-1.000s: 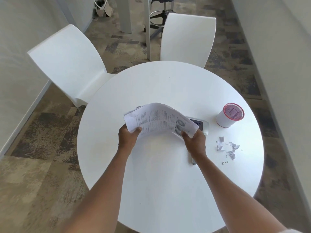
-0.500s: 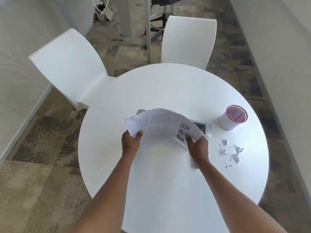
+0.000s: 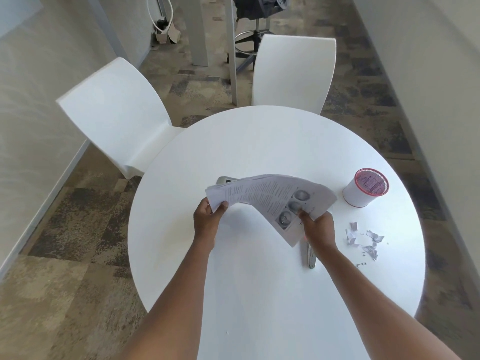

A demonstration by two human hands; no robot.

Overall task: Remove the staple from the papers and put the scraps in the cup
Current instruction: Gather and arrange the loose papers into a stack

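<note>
Hands (image 3: 262, 224) hold papers (image 3: 270, 197) above table (image 3: 259, 294).

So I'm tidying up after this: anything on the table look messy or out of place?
Yes. Torn paper scraps lie loose on the table, right of the right hand and nearer than the cup, not in it. Both hands hold the papers bowed upward.

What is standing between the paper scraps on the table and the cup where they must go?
Nothing visible. The scraps lie on bare white table, and the open cup stands upright beyond them with only bare tabletop between. Both hands, left and right, are busy holding the papers.
</note>
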